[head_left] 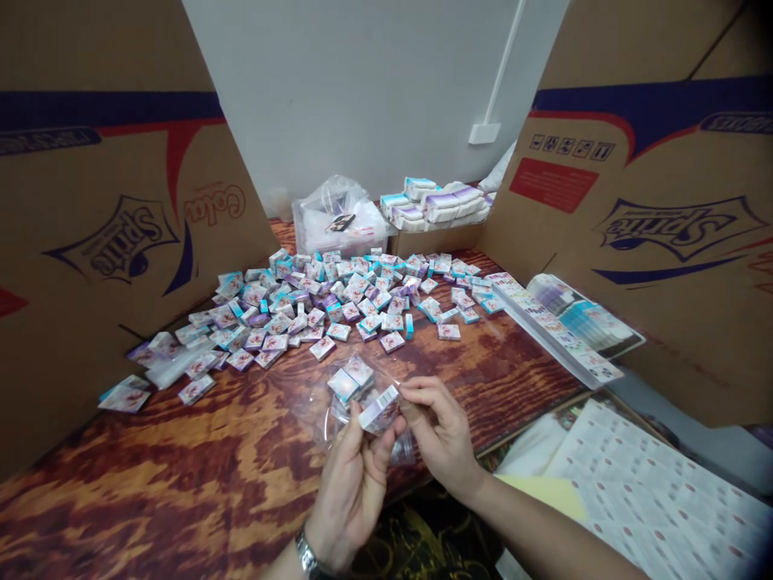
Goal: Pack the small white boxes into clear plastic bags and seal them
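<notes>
My left hand [355, 483] pinches a small white and purple box [379, 408] with a barcode on its side, together with a clear plastic bag [338, 407]. My right hand [438, 427] is closed on the bag's other edge, next to the box. Two similar small boxes [350, 379] show through the bag just above my fingers. Both hands hover over the near edge of the patterned wooden table [181, 475]. A watch is on my left wrist.
A heap of several small boxes [338, 302] spreads across the table's middle. Cardboard walls stand left [102, 234] and right [658, 217]. A clear container [338, 217] and stacked packs [435, 201] sit at the back. Sticker strips [555, 326] and printed sheets [658, 499] lie right.
</notes>
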Motion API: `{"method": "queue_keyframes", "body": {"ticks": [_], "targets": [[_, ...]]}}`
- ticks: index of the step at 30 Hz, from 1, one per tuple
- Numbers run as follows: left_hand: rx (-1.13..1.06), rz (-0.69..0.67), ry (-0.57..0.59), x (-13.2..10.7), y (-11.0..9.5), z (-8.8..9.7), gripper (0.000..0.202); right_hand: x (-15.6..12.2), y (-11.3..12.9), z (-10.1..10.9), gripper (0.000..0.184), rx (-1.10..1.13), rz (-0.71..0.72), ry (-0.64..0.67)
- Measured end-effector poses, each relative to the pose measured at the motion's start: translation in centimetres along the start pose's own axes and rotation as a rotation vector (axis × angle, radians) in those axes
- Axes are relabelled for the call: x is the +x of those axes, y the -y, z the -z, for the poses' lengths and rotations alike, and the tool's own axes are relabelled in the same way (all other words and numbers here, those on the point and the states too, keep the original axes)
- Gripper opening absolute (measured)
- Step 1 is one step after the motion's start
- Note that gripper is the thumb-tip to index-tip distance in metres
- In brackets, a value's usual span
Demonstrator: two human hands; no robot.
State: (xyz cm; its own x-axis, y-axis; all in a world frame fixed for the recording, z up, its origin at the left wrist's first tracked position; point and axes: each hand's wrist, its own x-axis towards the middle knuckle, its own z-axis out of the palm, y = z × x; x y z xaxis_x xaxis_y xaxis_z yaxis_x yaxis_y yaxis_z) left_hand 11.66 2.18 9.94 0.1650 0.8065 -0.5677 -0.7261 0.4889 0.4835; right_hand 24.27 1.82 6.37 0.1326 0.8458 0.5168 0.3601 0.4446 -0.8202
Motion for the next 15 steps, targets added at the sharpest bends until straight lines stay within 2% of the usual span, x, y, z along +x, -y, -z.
{"method": "queue_keyframes", "body": {"ticks": [3, 11, 14, 15], "targets": [[0.003, -0.001, 0.007, -0.1, -0.1, -0.1, 0.017, 0.1, 0.0, 0.1, 0.015, 0.022, 0.010, -0.016], [0.027, -0.018, 0.042, 0.2, 0.2, 0.5, 0.019, 0.2, 0.1, 0.4, 0.014, -0.040, 0.070, 0.039], [0.139, -0.057, 0.065, 0.6, -0.2, 1.2, 0.021, 0.5, -0.4, 1.2, 0.011, -0.021, 0.002, 0.137], [0.207, -0.063, 0.083, 0.8, -0.3, 1.6, 0.024, 0.8, -0.5, 1.7, 0.017, -0.019, -0.025, 0.198]]}}
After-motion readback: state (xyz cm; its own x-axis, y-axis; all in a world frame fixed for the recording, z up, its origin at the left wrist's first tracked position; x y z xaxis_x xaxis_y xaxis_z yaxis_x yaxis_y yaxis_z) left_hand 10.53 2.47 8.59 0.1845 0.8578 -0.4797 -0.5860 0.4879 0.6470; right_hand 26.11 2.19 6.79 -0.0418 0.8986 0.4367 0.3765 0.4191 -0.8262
